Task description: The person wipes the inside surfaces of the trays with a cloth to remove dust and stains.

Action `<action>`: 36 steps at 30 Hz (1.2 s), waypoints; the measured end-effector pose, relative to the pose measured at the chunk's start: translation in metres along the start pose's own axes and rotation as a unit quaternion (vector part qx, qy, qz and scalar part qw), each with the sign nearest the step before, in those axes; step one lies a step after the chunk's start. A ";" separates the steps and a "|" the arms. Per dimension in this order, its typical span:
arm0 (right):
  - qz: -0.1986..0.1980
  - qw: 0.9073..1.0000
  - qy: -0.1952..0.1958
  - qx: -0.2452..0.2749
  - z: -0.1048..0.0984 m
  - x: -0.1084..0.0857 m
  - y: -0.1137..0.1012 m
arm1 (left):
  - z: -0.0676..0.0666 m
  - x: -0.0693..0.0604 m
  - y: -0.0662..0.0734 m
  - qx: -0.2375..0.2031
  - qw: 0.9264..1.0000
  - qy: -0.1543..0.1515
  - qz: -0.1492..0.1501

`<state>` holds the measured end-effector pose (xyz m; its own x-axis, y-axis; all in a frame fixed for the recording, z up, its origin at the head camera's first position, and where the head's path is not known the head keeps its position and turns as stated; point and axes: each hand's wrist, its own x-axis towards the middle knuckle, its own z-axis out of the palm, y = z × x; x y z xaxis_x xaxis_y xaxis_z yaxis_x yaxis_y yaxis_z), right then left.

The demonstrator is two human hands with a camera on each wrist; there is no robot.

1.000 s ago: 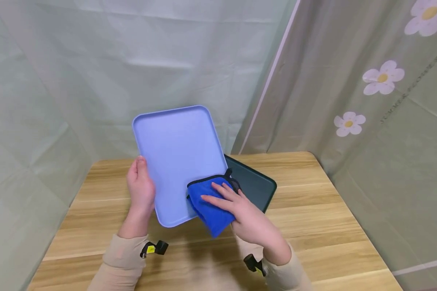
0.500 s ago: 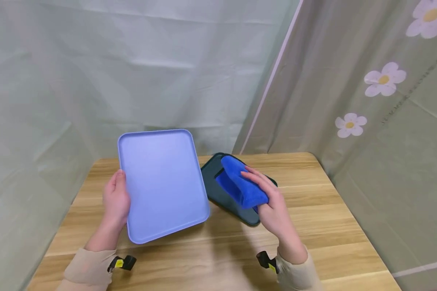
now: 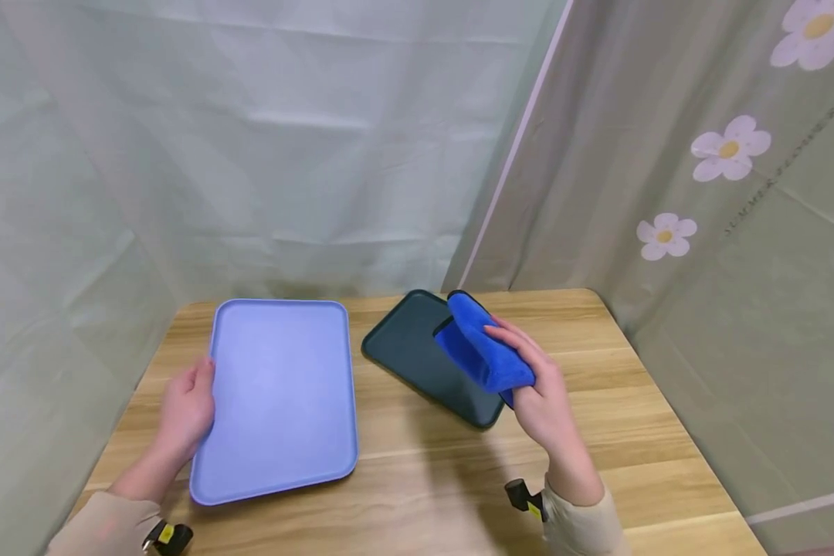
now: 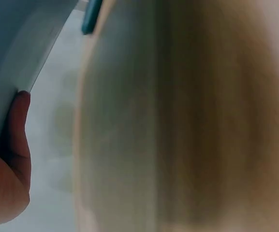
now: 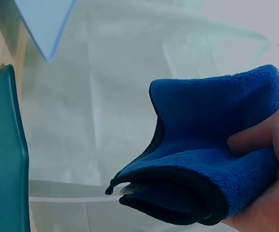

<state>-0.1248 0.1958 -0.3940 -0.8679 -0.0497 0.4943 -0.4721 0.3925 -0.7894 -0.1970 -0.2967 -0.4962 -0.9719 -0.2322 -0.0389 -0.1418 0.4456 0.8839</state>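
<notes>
- Nearest, the left hand is gripping the left rim of the blue tray; the thumb is lying on the rim, the other fingers are hiding behind it, so I cannot tell how far they are curling.
- The right hand is holding the folded cloth in the air; its fingers are closing partly, pressing into the fabric.
- Since a second ago, the blue tray is lying lower, flatter and more to the left; the cloth is no longer touching it, so its work on this tray seems to be pausing.
- Farther, the dark tray is resting on the worktop, under the cloth; wood is showing between both trays, leaving some room sideways.
- The back edge is running just behind the trays, and the curtain is limiting movement there.
</notes>
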 end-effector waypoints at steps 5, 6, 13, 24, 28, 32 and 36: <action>-0.001 1.000 0.000 -0.004 -0.002 -0.001 0.002 | -0.001 0.000 -0.015 0.032 0.998 -0.048 -0.002; -0.003 1.000 0.000 -0.005 -0.002 -0.001 0.002 | -0.001 0.000 -0.018 0.037 0.998 -0.048 0.002; -0.004 1.000 -0.003 -0.006 -0.001 -0.002 0.004 | -0.004 0.002 -0.030 0.067 0.995 -0.074 -0.014; 0.002 1.000 0.000 -0.012 -0.005 -0.003 0.008 | -0.014 0.011 -0.035 0.117 0.985 -0.127 0.032; 0.005 1.000 -0.002 -0.011 -0.006 -0.002 0.010 | -0.016 0.011 -0.040 0.186 0.973 -0.104 0.091; 0.008 1.000 -0.004 -0.016 -0.006 -0.001 0.012 | -0.017 0.012 -0.042 0.233 0.961 -0.103 0.108; 0.007 1.000 -0.007 -0.018 -0.007 0.002 0.011 | -0.017 0.011 -0.043 0.256 0.955 -0.107 0.104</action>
<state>-0.1303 0.2069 -0.3994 -0.8760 -0.0562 0.4790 -0.4551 0.4253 -0.7823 -0.1988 -0.3334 -0.5266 -0.9974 0.0652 -0.0311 0.0380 0.8399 0.5414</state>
